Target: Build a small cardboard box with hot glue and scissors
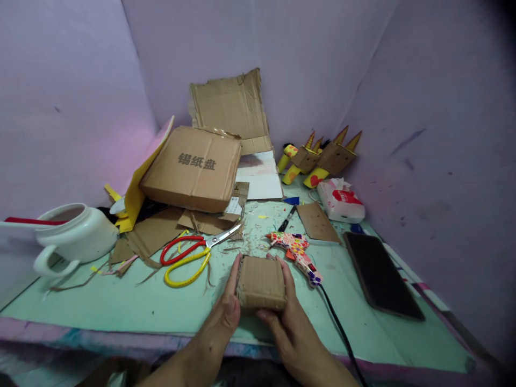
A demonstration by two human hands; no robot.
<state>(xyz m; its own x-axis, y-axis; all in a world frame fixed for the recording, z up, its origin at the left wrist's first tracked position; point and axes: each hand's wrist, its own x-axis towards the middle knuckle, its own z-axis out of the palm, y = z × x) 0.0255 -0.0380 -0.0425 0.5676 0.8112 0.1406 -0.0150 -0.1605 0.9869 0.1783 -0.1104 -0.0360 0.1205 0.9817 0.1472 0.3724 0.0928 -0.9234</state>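
Observation:
A small brown cardboard box [262, 281] is held between my two hands near the table's front edge. My left hand [226, 312] presses along its left side, fingers pointing forward. On the right side my right hand [289, 317] grips it, thumb near the lower front edge. Just beyond and to the right lies a flower-patterned glue gun [296, 251] with a black cord. Scissors [205, 252] with one red and one yellow handle lie spread to the left. A flat cardboard piece [318, 222] and a dark-handled cutter [287, 219] rest behind the glue gun.
A large cardboard box [193, 169] and scraps fill the back left, beside a white teapot-shaped container [83, 234]. Cardboard figures with horns [336, 156], a tissue pack [342, 200] and a black tablet [381, 274] occupy the right of the table [161, 314].

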